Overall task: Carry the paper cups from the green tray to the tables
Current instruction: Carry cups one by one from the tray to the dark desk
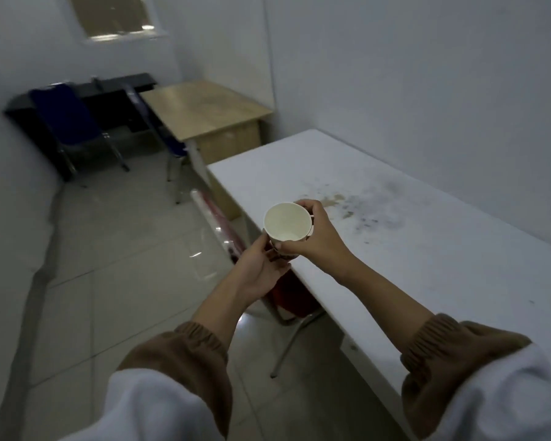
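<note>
I hold paper cups [287, 226] in front of me, white inside with a dark red pattern outside; they look stacked, and how many there are I cannot tell. My left hand [263, 270] grips the lower part from below. My right hand [312, 235] wraps around the upper cup near its rim. The cups hover over the near-left edge of a long white table [427, 237], which is stained with dark specks. A wooden table [204, 109] stands further back. No green tray is in view.
A black desk [109, 90] with a blue chair [67, 119] stands against the far left wall. A second chair [169, 138] is beside the wooden table. A red stool [291, 297] and a plastic-wrapped roll [213, 218] lie under the white table's edge. Tiled floor [124, 249] lies to the left.
</note>
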